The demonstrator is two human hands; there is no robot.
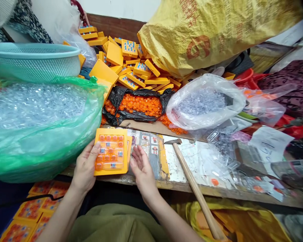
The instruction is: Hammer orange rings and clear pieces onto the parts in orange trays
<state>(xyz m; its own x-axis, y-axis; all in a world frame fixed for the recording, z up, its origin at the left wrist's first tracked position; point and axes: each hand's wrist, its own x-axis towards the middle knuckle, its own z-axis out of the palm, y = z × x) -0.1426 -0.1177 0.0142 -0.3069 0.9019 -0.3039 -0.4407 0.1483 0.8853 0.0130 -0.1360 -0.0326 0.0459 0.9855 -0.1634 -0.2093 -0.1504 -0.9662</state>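
Observation:
My left hand [85,166] grips a flat yellow plastic case [125,164] by its left edge, thumb on top. Through its clear window show several small orange round pieces and a few bluish ones in rows. Just right of the case, my right hand [143,171] is open with its fingers slightly curled, apart from it. Behind the case, another yellow edge [129,144] peeks out; most of it is hidden. A hammer with a long wooden handle [189,171] lies on the bench right of my right hand, its handle jutting over the front edge.
Yellow cases [114,53] are heaped at the back. A black bag [138,117] of orange pieces sits before them. Clear pieces fill a green bag [73,148] at left and a white bag [236,97] at right. A blue basket [35,55] stands at left; filled cases [22,225] lie below.

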